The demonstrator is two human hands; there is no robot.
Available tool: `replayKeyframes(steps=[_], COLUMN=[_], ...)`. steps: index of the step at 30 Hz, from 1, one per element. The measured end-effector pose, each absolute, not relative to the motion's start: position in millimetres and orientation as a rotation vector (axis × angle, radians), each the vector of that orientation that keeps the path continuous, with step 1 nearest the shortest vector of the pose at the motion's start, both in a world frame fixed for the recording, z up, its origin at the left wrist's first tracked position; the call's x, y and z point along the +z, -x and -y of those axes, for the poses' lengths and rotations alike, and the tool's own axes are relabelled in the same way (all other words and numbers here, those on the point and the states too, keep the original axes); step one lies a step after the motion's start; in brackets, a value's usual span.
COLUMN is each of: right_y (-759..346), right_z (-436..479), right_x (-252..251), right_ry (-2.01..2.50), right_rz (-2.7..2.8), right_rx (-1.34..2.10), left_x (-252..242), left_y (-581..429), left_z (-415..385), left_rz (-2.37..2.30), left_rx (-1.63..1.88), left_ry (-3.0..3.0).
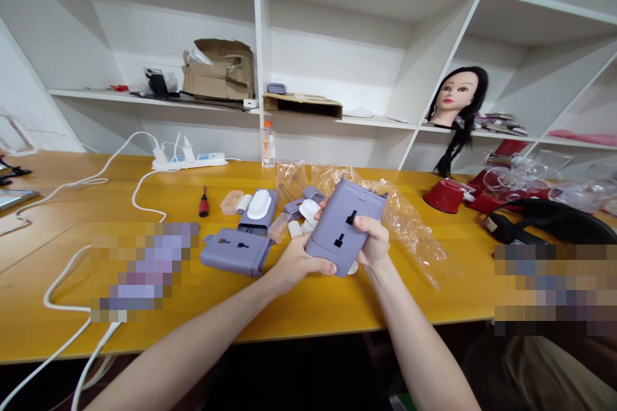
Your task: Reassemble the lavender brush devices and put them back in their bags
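Observation:
Both my hands hold a purple plastic casing (pixel 344 221) with two black slots, lifted just above the yellow table (pixel 308 308). My left hand (pixel 296 263) grips its lower left edge with curled fingers. My right hand (pixel 373 240) wraps the right side, thumb on the face. A second purple casing (pixel 236 251) lies flat to the left. Behind it sit a purple part with a white oval piece (pixel 259 205) and small white and clear pieces (pixel 294 228).
Crumpled clear plastic bags (pixel 409 218) lie right of the casing. A red-handled screwdriver (pixel 203 202), a white power strip (pixel 190 160) with trailing cables, a red bowl (pixel 443 195) and a black curved object (pixel 554 221) are on the table. White shelves hold a cardboard box (pixel 219 70) and a mannequin head (pixel 456 99).

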State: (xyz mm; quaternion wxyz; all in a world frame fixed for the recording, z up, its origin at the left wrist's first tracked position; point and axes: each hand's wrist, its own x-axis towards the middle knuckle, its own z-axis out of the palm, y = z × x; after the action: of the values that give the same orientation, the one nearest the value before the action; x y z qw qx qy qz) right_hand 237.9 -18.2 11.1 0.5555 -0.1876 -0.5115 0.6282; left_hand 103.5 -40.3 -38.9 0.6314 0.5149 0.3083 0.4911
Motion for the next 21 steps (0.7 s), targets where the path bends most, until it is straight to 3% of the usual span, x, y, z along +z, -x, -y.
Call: replayKeyframes(steps=[5, 15, 21], right_y=[-236, -242, -241], right_z=[19, 8, 5], right_x=[14, 16, 13], right_ry=[0.622, 0.52, 0.647], right_rz=[1.18, 1.241, 1.221], right_rx=[1.412, 1.749, 1.463], left_x=[-37, -37, -40], left_y=[-104, -103, -103], left_z=[42, 42, 34], left_rz=[-0.768, -0.784, -0.94], left_rx=[1.136, 1.067, 1.266], left_ry=[-1.212, -1.288, -1.279])
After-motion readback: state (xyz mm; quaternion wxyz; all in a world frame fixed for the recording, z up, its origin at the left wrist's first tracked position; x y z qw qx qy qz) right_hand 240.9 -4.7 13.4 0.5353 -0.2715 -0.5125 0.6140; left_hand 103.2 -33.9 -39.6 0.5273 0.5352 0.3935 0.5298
